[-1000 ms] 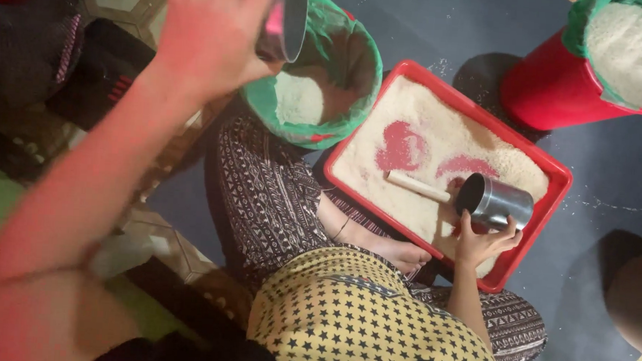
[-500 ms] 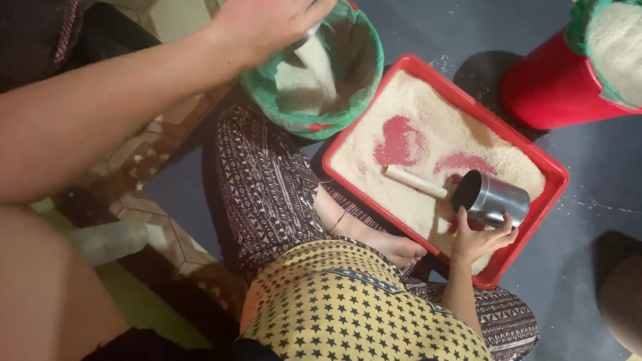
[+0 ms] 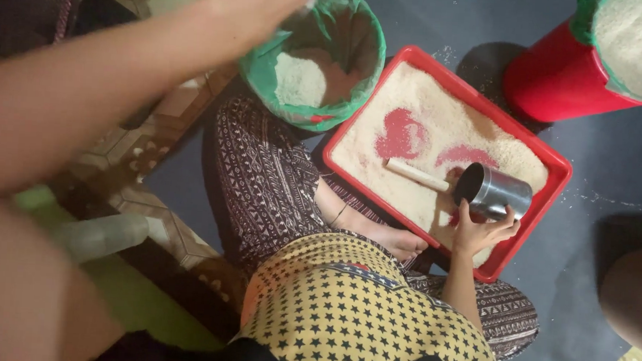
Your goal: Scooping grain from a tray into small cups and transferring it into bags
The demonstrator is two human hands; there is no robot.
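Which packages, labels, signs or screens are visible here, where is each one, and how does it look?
No labels, signs or screens show.
Green bag: top middle, round open mouth, pale grain inside.
Second green bag: top right, lining a red bucket, full of pale grain.

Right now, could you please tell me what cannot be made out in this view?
Head view:
- Left hand: blurred and cut off by the top edge, so its grip is unclear.
- Metal cup in the right hand: the inside is dark, contents unseen.
- Red bucket: cropped by the top and right edges.
- Brown shape: cut off at the right edge, unidentifiable.
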